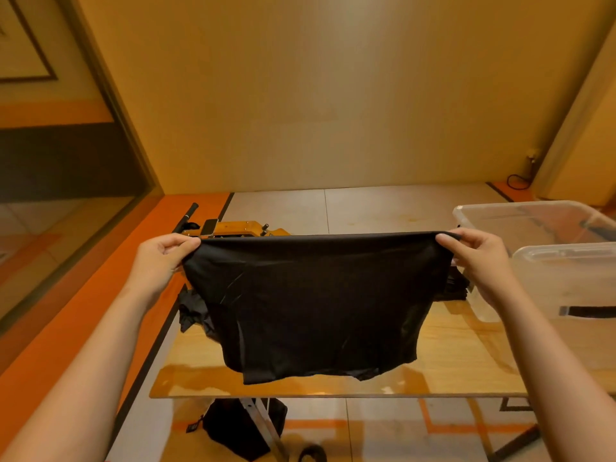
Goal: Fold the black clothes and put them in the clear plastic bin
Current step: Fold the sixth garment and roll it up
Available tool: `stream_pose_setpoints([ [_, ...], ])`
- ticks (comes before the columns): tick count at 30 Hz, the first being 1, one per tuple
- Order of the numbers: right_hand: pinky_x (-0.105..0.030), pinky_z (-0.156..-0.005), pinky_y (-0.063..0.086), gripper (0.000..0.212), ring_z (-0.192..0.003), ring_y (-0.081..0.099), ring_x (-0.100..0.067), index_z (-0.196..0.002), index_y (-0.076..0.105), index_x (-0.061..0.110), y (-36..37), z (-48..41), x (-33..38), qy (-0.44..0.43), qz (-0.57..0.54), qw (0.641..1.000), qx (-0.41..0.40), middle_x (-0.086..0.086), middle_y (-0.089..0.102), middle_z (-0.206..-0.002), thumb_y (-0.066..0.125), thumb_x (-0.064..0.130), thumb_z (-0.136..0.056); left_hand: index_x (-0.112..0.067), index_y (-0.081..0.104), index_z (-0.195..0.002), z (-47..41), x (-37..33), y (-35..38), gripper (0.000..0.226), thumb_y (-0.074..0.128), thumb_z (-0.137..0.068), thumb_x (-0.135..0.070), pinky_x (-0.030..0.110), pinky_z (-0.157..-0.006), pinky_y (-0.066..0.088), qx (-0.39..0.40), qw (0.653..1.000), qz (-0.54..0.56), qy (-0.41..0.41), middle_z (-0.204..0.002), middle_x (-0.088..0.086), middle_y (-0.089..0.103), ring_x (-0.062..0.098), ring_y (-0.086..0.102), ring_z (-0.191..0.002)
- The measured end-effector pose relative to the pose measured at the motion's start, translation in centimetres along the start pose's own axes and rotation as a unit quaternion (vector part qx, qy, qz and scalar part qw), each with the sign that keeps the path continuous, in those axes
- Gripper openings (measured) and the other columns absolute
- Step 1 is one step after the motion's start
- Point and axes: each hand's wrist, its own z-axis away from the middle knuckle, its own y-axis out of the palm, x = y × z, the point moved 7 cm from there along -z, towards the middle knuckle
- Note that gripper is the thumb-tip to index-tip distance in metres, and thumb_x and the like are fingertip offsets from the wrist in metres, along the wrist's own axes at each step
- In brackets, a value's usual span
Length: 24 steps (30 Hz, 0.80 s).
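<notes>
garment (316,301) held up over table (466,355), bins (533,215) on table's right, more clothes (195,311) behind garment at left

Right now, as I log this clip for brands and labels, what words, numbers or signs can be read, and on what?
No text is readable anywhere.
The small tag on the black bag under the table: too small and blurred to read.
The dark strip on the near clear bin: no letters show.
The black cloth: no print or label shows.
</notes>
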Motion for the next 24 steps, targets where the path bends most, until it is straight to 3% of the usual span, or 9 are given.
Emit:
stream_pose_setpoints([
  [7,-0.019,-0.071,0.054,0.015,-0.082,0.067,-0.005,-0.080,0.075,0.031,-0.7,1.1,0.9,-0.024,-0.012,1.000,-0.009,0.007,0.073,-0.081,0.066,0.043,-0.074,-0.015,0.069,-0.089,0.9,-0.1,0.1,0.009,0.060,-0.093,-0.016,0.023,-0.069,0.045,0.001,1.000,0.011,-0.003,-0.091,0.002,0.068,0.012,0.062,-0.085],
  [9,-0.013,-0.065,0.052,0.009,-0.078,0.067,-0.002,-0.076,0.075,0.039,-0.7,1.5,0.8,-0.033,-0.016,0.999,-0.013,0.010,0.073,-0.078,0.066,0.041,-0.075,-0.015,0.069,-0.089,1.4,0.2,0.0,0.009,0.061,-0.092,-0.017,0.023,-0.069,0.045,0.005,1.000,0.013,-0.005,-0.090,0.002,0.069,0.013,0.064,-0.085],
  [13,-0.016,-0.066,0.054,0.013,-0.083,0.066,-0.005,-0.079,0.075,0.036,-1.1,2.1,-0.3,-0.028,-0.015,0.999,-0.026,0.007,0.072,-0.083,0.066,0.044,-0.073,-0.016,0.070,-0.090,2.1,0.8,0.1,0.010,0.060,-0.092,-0.018,0.019,-0.067,0.048,0.018,1.000,0.002,-0.001,-0.078,-0.008,0.073,0.002,0.067,-0.076],
  [18,-0.026,-0.068,0.049,0.009,-0.077,0.063,-0.002,-0.087,0.070,0.023,-0.8,1.5,-1.8,-0.011,-0.010,0.999,-0.032,0.007,0.070,-0.080,0.063,0.019,-0.090,-0.014,0.071,-0.089,1.3,2.0,0.5,0.011,0.060,-0.092,-0.018,0.025,-0.068,0.047,0.034,0.999,0.003,-0.010,-0.081,-0.005,0.071,0.009,0.064,-0.078],
  [24,-0.023,-0.066,0.047,0.006,-0.077,0.063,-0.004,-0.089,0.070,0.018,0.2,-1.6,-4.3,0.019,0.018,0.999,-0.027,0.000,0.068,-0.084,0.064,0.019,-0.091,-0.012,0.073,-0.090,-2.7,4.0,2.4,0.015,0.061,-0.092,-0.021,0.030,-0.072,0.048,0.056,0.998,-0.017,-0.030,-0.089,0.003,0.070,0.016,0.064,-0.083],
])
